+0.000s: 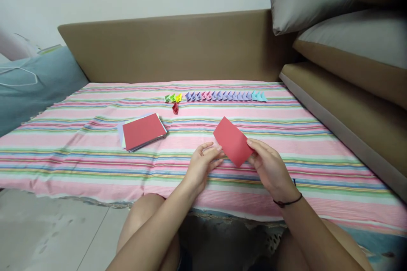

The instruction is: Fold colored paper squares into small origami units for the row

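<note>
A red sheet of paper [233,142] is held tilted above the striped cloth, in front of me. My right hand [269,163] pinches its right corner, thumb on top and fingers underneath. My left hand [205,163] is at the sheet's lower left edge with its fingers apart; whether the fingertips touch the paper I cannot tell. Farther left lies a stack of coloured paper [144,132] with a red sheet on top. Beyond it sits a small folded dark red paper piece [175,108], below a few green and yellow folded pieces [173,98].
A row of purple, pink and light blue folded pieces [222,96] runs across the back of the striped cloth [95,135]. Behind it stands a brown backrest [171,48]. Cushions [349,46] are piled at the right, and a blue-grey cushion [38,80] is at the left.
</note>
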`<state>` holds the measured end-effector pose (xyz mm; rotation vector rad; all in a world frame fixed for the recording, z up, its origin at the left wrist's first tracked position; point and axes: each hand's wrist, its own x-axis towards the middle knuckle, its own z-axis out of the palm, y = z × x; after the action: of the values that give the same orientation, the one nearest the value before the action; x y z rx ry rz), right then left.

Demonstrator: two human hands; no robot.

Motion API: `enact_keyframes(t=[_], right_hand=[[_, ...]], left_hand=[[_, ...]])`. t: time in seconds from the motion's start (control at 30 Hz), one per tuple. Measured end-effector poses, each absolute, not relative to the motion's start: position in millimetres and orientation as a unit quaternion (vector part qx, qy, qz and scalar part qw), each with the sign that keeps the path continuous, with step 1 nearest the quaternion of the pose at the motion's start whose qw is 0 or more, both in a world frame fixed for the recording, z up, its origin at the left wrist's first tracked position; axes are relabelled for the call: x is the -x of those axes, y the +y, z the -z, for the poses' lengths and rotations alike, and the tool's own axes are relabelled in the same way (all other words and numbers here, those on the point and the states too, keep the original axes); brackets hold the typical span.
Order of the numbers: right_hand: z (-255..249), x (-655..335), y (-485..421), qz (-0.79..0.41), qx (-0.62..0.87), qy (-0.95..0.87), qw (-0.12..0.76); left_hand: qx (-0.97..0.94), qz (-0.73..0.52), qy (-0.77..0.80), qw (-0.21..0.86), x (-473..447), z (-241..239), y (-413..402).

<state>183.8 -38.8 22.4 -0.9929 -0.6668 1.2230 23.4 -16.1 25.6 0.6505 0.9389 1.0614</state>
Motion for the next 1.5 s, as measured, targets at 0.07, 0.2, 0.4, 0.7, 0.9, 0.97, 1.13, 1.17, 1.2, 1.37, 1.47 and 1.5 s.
enact_keyframes(t=[0.07, 0.2, 0.4, 0.7, 0.9, 0.97, 1.13, 1.17, 1.2, 1.37, 1.47, 1.5], right_hand=[[-22.3, -181.1, -38.9, -0.547, 0.440, -0.303, 0.644], [-23.5, -175.8, -39.1, -0.536, 0.464, -0.330, 0.624], [-25.3, -178.8, -37.7, -0.563, 0.438, -0.419, 0.562], [-21.8, -168.8, -41.5, -0.234, 0.525, -0.625, 0.528], [-23.5, -156.9, -47.6, -0.354, 0.473, -0.632, 0.502], [-23.8, -156.3, -48.2, -0.419, 0.442, -0.607, 0.510], [-25.7, -157.1, -47.5, -0.557, 0.363, -0.531, 0.524], [-26.2, -157.1, -47.4, -0.576, 0.352, -0.518, 0.525], [-26.9, -157.0, -47.5, -0.591, 0.345, -0.506, 0.525], [-29.8, -154.5, -48.5, -0.635, 0.340, -0.450, 0.529], [-29.1, -152.8, -47.4, -0.652, 0.331, -0.397, 0.555], [-28.5, -152.7, -46.6, -0.651, 0.332, -0.380, 0.567]], left_hand=[[-0.283, -0.499, 0.398, 0.716, -20.4, -24.6, -12.6], [-0.307, -0.521, 0.367, 0.707, -13.5, -26.3, -6.8], [-0.378, -0.575, 0.408, 0.600, -3.7, -29.3, -2.1], [-0.465, -0.550, 0.381, 0.580, -6.7, -32.1, -5.8], [-0.505, -0.512, 0.323, 0.615, -11.9, -34.9, -11.5], [-0.526, -0.505, 0.320, 0.605, -11.3, -35.9, -11.5], [-0.570, -0.490, 0.342, 0.564, -10.2, -37.5, -12.3], [-0.573, -0.488, 0.344, 0.561, -10.4, -37.4, -12.6], [-0.574, -0.490, 0.346, 0.558, -10.7, -37.1, -12.7], [-0.526, -0.527, 0.350, 0.568, -10.9, -33.2, -9.5], [-0.498, -0.553, 0.368, 0.558, -8.1, -32.3, -6.5], [-0.495, -0.554, 0.379, 0.551, -6.8, -32.7, -5.9]])
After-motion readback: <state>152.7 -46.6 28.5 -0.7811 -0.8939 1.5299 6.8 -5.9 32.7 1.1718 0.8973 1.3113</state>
